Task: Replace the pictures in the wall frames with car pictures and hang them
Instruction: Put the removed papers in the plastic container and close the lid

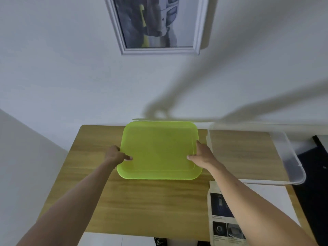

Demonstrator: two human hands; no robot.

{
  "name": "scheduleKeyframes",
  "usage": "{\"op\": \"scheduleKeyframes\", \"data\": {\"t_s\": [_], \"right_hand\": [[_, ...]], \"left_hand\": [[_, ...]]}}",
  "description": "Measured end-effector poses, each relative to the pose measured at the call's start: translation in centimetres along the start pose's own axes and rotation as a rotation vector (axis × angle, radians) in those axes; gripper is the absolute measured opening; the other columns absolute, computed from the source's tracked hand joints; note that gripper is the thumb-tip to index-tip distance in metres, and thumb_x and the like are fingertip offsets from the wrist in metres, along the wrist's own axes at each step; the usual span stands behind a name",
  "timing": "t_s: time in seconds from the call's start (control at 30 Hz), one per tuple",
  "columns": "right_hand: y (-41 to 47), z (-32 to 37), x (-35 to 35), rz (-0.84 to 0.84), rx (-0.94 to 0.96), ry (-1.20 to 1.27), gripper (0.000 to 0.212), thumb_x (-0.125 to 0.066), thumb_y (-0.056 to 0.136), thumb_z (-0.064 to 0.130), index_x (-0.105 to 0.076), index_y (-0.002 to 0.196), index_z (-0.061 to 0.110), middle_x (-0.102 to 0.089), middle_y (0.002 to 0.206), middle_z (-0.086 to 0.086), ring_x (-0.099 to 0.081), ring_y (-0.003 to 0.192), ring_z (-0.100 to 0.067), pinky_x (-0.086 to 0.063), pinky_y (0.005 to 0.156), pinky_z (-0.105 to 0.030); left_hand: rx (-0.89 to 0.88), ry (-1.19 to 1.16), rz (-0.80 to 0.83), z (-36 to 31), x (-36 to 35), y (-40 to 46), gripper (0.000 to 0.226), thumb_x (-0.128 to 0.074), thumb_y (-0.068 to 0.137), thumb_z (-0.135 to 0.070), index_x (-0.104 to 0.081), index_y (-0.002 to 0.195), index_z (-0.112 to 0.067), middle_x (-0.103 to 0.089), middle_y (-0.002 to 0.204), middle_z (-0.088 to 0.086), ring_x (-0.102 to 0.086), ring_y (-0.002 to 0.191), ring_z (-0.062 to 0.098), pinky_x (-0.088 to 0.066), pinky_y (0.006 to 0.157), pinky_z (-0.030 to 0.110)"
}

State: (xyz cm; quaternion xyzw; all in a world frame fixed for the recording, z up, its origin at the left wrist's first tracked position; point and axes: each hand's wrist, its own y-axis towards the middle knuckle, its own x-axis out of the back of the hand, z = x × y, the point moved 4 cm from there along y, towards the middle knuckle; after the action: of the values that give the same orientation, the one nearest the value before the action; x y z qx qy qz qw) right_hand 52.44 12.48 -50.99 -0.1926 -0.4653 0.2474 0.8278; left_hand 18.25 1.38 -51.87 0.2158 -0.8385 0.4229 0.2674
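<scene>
A lime-green plastic tray (158, 150) lies at the far middle of the wooden table (142, 201). My left hand (116, 155) grips the tray's left rim, thumb on top. My right hand (202, 153) grips its right rim the same way. On the wall above hangs a white frame (124, 50) with a car picture (152, 22) in it. Printed sheets with car photos (221, 215) lie at the table's near right, partly under my right forearm.
A clear plastic bin (291, 157) sits on the table's right side, reaching past the edge. White walls stand behind and to the left of the table. A dark object (317, 153) is at the far right.
</scene>
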Motion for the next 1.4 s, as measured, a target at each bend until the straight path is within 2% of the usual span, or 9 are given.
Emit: {"op": "scheduleKeyframes", "data": {"t_s": [0.2, 0.57, 0.67, 0.73, 0.87, 1.03, 1.17, 1.3, 1.4], "right_hand": [[1.3, 0.1, -3.8, -0.027, -0.096, -0.042, 0.084, -0.057, 0.098, 0.022, 0.0, 0.159, 0.012, -0.006, 0.163, -0.016, -0.017, 0.15, -0.036, -0.029, 0.118, -0.042], [1.2, -0.9, -5.9, -0.09, -0.123, -0.086, 0.076, -0.051, 0.102, 0.02, -0.003, 0.159, 0.011, -0.001, 0.164, -0.014, -0.002, 0.15, -0.037, -0.021, 0.12, -0.045], [0.3, -0.6, -5.3, -0.154, -0.097, -0.159, 0.072, -0.053, 0.1, 0.02, -0.012, 0.158, 0.011, -0.01, 0.163, -0.015, -0.011, 0.15, -0.034, -0.032, 0.115, -0.044], [-0.6, -0.5, -4.4, -0.225, -0.024, -0.153, 0.063, -0.052, 0.099, 0.02, -0.025, 0.155, 0.013, -0.027, 0.157, -0.014, -0.028, 0.144, -0.03, -0.041, 0.108, -0.044], [-3.5, -1.1, -1.2, -0.362, 0.235, -0.127, 0.039, -0.053, 0.097, 0.02, -0.054, 0.136, 0.021, -0.057, 0.133, -0.002, -0.062, 0.114, -0.021, -0.054, 0.091, -0.043], [-8.0, -5.1, 4.4, -0.538, 0.363, -0.135, 0.016, -0.059, 0.093, 0.023, -0.072, 0.101, 0.026, -0.072, 0.097, 0.014, -0.063, 0.076, -0.003, -0.055, 0.071, -0.028], [-11.4, -11.0, 7.3, -0.509, 0.391, -0.157, 0.01, -0.064, 0.088, 0.025, -0.071, 0.081, 0.029, -0.067, 0.076, 0.02, -0.061, 0.066, 0.0, -0.052, 0.062, -0.025], [-14.1, -19.1, 8.3, -0.44, 0.214, -0.223, 0.013, -0.061, 0.088, 0.033, -0.07, 0.081, 0.029, -0.07, 0.076, 0.016, -0.065, 0.068, -0.005, -0.05, 0.061, -0.023], [-15.2, -26.0, 8.0, -0.357, 0.027, -0.292, 0.018, -0.055, 0.091, 0.036, -0.07, 0.091, 0.026, -0.069, 0.087, 0.014, -0.066, 0.079, -0.009, -0.053, 0.069, -0.028]], "left_hand": [[-0.013, 0.098, 0.025, 0.9, -1.3, 2.0, 0.063, -0.094, 0.059, -0.021, -0.061, 0.111, -0.004, -0.066, 0.11, 0.014, -0.064, 0.102, 0.033, -0.056, 0.081, 0.042], [-0.027, 0.243, 0.031, 1.2, -2.4, 3.5, 0.064, -0.093, 0.059, -0.026, -0.06, 0.109, -0.005, -0.065, 0.113, 0.015, -0.06, 0.107, 0.035, -0.053, 0.085, 0.044], [-0.008, 0.309, -0.072, 0.2, -2.5, 2.2, 0.073, -0.089, 0.063, -0.031, -0.052, 0.119, -0.003, -0.052, 0.127, 0.021, -0.049, 0.12, 0.038, -0.049, 0.09, 0.047], [-0.061, 0.298, -0.208, -1.0, -2.9, 0.3, 0.078, -0.083, 0.069, -0.038, -0.044, 0.126, -0.002, -0.043, 0.133, 0.023, -0.042, 0.125, 0.039, -0.044, 0.094, 0.048], [-0.314, 0.176, -0.335, -4.7, -6.1, -4.4, 0.054, -0.067, 0.08, -0.038, -0.05, 0.115, -0.002, -0.051, 0.119, 0.018, -0.047, 0.109, 0.035, -0.04, 0.086, 0.045], [-0.424, 0.147, -0.131, -7.6, -14.0, -11.5, 0.039, -0.062, 0.084, -0.035, -0.053, 0.109, -0.008, -0.06, 0.108, 0.01, -0.05, 0.086, 0.025, -0.039, 0.069, 0.036], [-0.362, 0.265, 0.059, -7.2, -21.1, -16.2, 0.045, -0.062, 0.085, -0.039, -0.052, 0.116, -0.008, -0.056, 0.115, 0.009, -0.057, 0.101, 0.029, -0.042, 0.071, 0.036], [-0.169, 0.251, 0.23, -4.7, -27.5, -18.8, 0.064, -0.067, 0.071, -0.051, -0.056, 0.118, -0.009, -0.058, 0.123, 0.011, -0.058, 0.111, 0.033, -0.053, 0.087, 0.043], [-0.09, 0.262, 0.222, -3.3, -30.2, -21.3, 0.074, -0.071, 0.072, -0.049, -0.049, 0.128, -0.006, -0.046, 0.136, 0.017, -0.047, 0.124, 0.036, -0.049, 0.094, 0.043]]}}
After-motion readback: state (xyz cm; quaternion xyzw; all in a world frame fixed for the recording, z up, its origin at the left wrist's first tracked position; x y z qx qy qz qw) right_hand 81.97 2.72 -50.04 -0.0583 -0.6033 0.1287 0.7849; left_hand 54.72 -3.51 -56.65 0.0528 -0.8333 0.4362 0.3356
